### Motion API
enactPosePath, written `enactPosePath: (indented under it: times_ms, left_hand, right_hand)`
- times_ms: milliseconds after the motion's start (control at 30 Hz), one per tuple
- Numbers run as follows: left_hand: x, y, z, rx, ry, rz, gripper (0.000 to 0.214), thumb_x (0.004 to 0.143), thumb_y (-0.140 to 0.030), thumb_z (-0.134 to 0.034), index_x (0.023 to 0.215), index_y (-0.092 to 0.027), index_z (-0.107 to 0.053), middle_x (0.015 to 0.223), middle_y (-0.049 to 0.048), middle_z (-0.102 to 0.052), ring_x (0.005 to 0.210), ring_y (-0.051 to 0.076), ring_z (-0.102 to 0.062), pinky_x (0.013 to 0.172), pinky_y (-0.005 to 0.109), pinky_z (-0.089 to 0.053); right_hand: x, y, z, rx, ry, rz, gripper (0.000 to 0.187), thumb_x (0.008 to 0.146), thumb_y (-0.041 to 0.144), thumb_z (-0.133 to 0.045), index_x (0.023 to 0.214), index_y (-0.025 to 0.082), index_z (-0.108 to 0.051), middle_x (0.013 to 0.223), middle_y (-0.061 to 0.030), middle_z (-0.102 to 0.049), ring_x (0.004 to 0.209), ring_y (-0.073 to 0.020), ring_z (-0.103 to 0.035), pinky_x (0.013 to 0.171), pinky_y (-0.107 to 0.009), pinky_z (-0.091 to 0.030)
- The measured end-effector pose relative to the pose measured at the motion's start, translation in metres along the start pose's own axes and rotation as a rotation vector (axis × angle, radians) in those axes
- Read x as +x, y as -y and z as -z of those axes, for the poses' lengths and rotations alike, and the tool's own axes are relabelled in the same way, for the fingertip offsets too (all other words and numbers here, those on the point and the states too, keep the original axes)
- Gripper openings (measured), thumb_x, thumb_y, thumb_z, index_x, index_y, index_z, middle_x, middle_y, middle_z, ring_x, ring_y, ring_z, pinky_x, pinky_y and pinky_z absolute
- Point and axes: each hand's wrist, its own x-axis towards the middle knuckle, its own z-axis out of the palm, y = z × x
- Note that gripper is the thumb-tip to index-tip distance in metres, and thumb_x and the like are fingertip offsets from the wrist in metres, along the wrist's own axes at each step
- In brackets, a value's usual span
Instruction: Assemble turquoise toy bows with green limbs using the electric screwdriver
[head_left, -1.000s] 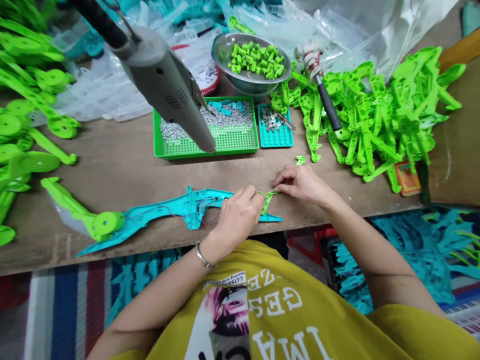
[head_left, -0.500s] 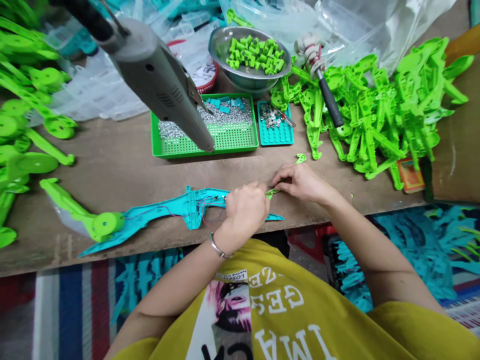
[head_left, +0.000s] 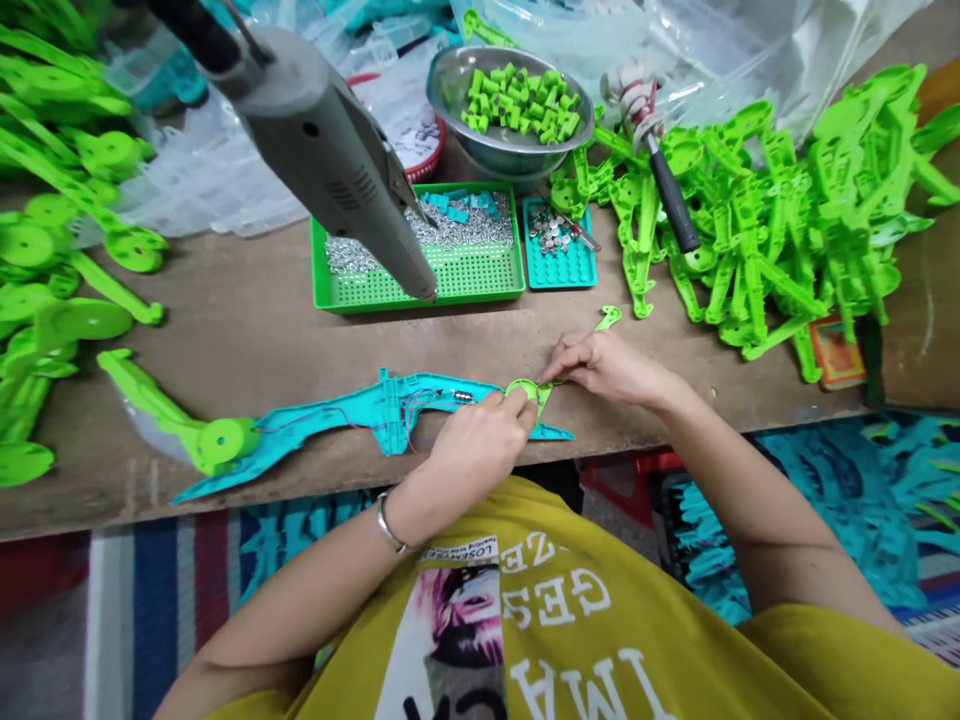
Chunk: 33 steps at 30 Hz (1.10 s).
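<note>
A blue plastic toy-bow half (head_left: 352, 408) lies along the front of the bench, its inner side up, with thin wires and a small metal part (head_left: 463, 397) in it. Its left end carries a green limb piece (head_left: 223, 442). At its right end, the round end of another green limb piece (head_left: 520, 387) is gripped by the closed fingers of my left hand (head_left: 480, 440). My right hand (head_left: 615, 368) pinches that same piece just to the right, and its hooked tip (head_left: 608, 317) sticks out beyond my fingers. My fingers partly cover the piece.
A hanging electric screwdriver (head_left: 337, 170) slants over a green screw tray (head_left: 450, 300). Beside it are a blue tray (head_left: 561, 272) of small metal parts, a steel bowl (head_left: 510, 155), a hammer (head_left: 671, 200) and green limb piles (head_left: 757, 230). More green parts (head_left: 45, 240) lie left.
My left hand has shifted slightly left and lower, uncovering the round end of the green limb piece and the small metal part. My right hand stays at the piece. The view has moved slightly.
</note>
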Motion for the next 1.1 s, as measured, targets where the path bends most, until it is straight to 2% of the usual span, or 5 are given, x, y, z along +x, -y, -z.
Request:
enactPosePath:
  times_ms: [167, 367, 667, 867, 1100]
  left_hand:
    - [-0.013, 0.009, -0.021, -0.054, -0.206, -0.018, 0.021, 0.098, -0.014, -0.051, 0.111, -0.020, -0.066, 0.092, 0.0033, -0.069, 0.079, 0.018, -0.065, 0.060, 0.028, -0.045]
    - [-0.022, 0.010, -0.031, -0.175, -0.389, 0.147, 0.024, 0.099, -0.018, -0.048, 0.088, -0.019, -0.069, 0.075, 0.0025, -0.065, 0.069, 0.015, -0.060, 0.059, 0.026, -0.040]
    - [-0.022, 0.000, -0.023, -0.359, -0.400, 0.160, 0.020, 0.092, -0.016, -0.053, 0.092, -0.019, -0.072, 0.072, 0.0016, -0.065, 0.063, 0.014, -0.061, 0.056, 0.026, -0.040]
    - [-0.021, 0.001, -0.026, -0.355, -0.366, 0.255, 0.018, 0.092, -0.017, -0.056, 0.092, -0.020, -0.074, 0.077, 0.0031, -0.071, 0.066, 0.016, -0.065, 0.056, 0.026, -0.041]
    - [-0.017, -0.001, -0.028, -0.340, -0.437, 0.272, 0.018, 0.095, -0.023, -0.057, 0.090, -0.020, -0.073, 0.078, 0.0028, -0.073, 0.067, 0.015, -0.066, 0.058, 0.026, -0.043]
  right_hand:
    - [-0.005, -0.001, 0.000, -0.010, 0.022, 0.052, 0.049, 0.081, -0.004, -0.045, 0.099, 0.025, -0.081, 0.090, -0.0041, -0.071, 0.084, -0.0139, -0.067, 0.080, -0.027, -0.052]
    - [-0.008, 0.001, -0.001, -0.076, -0.006, 0.056, 0.052, 0.079, -0.005, -0.046, 0.101, 0.027, -0.081, 0.093, -0.0038, -0.073, 0.087, -0.0146, -0.068, 0.083, -0.028, -0.052]
    - [-0.008, 0.002, -0.003, -0.120, -0.020, 0.060, 0.053, 0.079, -0.005, -0.046, 0.100, 0.028, -0.082, 0.092, -0.0036, -0.074, 0.086, -0.0147, -0.068, 0.081, -0.027, -0.051]
    - [-0.011, 0.000, -0.009, -0.245, -0.046, 0.181, 0.051, 0.082, -0.003, -0.047, 0.104, 0.029, -0.080, 0.091, -0.0043, -0.068, 0.083, -0.0147, -0.065, 0.076, -0.027, -0.049]
    - [-0.014, 0.001, -0.009, -0.182, -0.076, 0.189, 0.046, 0.080, 0.001, -0.049, 0.114, 0.020, -0.073, 0.098, -0.0066, -0.072, 0.091, -0.0193, -0.067, 0.086, -0.033, -0.052]
